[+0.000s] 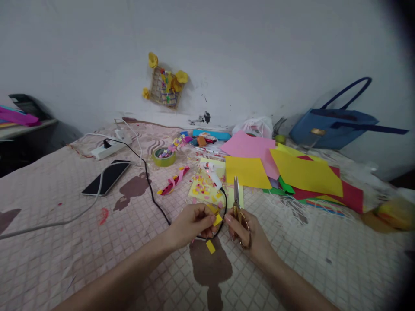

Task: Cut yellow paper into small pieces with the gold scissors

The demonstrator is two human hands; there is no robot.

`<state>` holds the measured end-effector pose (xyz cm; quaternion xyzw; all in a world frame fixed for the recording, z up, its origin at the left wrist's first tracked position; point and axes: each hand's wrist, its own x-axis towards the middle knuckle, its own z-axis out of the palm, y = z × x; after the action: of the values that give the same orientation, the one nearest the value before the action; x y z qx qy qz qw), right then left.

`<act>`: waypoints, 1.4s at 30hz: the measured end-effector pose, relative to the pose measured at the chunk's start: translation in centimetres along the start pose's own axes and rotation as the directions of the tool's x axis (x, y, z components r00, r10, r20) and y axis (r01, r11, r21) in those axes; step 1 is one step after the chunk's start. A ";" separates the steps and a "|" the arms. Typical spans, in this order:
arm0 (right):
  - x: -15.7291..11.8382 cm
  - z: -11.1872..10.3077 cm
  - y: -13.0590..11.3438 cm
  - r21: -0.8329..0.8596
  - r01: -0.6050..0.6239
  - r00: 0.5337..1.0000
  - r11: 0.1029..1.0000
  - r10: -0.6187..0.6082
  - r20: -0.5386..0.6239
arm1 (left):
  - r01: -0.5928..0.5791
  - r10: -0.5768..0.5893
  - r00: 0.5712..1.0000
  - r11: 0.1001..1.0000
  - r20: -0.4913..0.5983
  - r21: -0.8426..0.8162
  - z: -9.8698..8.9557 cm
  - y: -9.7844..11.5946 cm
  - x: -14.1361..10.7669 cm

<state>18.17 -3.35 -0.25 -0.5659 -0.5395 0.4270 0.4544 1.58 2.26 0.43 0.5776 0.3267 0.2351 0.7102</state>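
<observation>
Between the thumb and fingers of my left hand (196,222) is a small piece of yellow paper (217,220). My right hand (249,231) grips gold-handled scissors (237,203), their blades pointing away from me and nearly closed. Another yellow paper scrap (210,247) lies on the tablecloth just below my hands. A white glue gun (213,176) rests beyond them on a pale yellow sheet (212,198). Many small pink and yellow cut bits (201,186) are scattered beside it. The glue gun's black cord (149,179) loops around by my left hand.
To the left lie a phone (106,178), a power strip (112,149) and a tape roll (164,156). A pink decorated strip (173,180) sits nearer the middle. Coloured paper sheets (306,172) and white string (292,207) spread rightward. A blue bag (333,125) leans against the wall.
</observation>
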 end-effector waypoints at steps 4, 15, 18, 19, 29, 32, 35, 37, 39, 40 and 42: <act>-0.1 -0.1 0.0 0.019 -0.007 1.000 1.000 0.006 0.025 | -0.008 0.008 1.000 1.000 0.000 0.002 0.0 0.0 0.0; -0.2 0.0 0.0 0.044 -0.027 0.998 0.999 0.024 0.060 | -0.043 0.043 0.999 0.998 -0.010 0.055 -0.1 0.1 0.0; -0.3 0.0 0.1 0.056 -0.037 0.998 0.998 0.035 0.044 | -0.043 0.044 0.999 0.997 -0.015 0.060 -0.2 0.2 -0.1; -0.3 0.0 0.1 0.065 -0.041 0.998 0.997 0.038 0.045 | -0.045 0.046 0.999 0.997 -0.012 0.060 -0.2 0.2 -0.1; -0.4 0.2 0.1 0.166 -0.049 0.996 0.985 0.035 0.082 | -0.066 0.063 0.997 0.996 0.040 0.068 0.0 0.2 -0.2; -0.5 0.2 -0.1 0.134 -0.046 0.993 0.990 0.031 0.114 | -0.049 0.045 0.998 0.995 0.048 0.085 0.0 -0.2 -0.2; -0.5 0.2 -0.1 0.096 -0.045 0.990 0.994 0.031 0.138 | -0.040 0.035 0.998 0.992 0.043 0.117 0.1 -0.2 -0.3; -0.4 0.2 0.0 0.075 -0.030 0.990 0.997 0.019 0.141 | -0.047 0.041 0.998 0.989 0.042 0.137 0.2 -0.1 -0.3; -0.4 0.2 0.2 0.051 -0.009 0.990 0.999 0.001 0.139 | -0.053 0.047 0.998 0.988 0.044 0.142 0.3 0.0 -0.3; -0.4 0.1 0.3 0.040 0.000 0.991 0.999 -0.005 0.134 | -0.055 0.049 0.998 0.989 0.045 0.138 0.3 0.0 -0.3; -0.4 0.1 0.4 0.021 0.006 0.992 1.000 -0.008 0.122 | -0.053 0.047 0.998 0.990 0.048 0.127 0.3 0.0 -0.3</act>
<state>18.12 -3.71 -0.72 -0.5321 -0.5639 0.4647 0.4277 1.63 1.87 0.50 0.6352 0.3104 0.2184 0.6726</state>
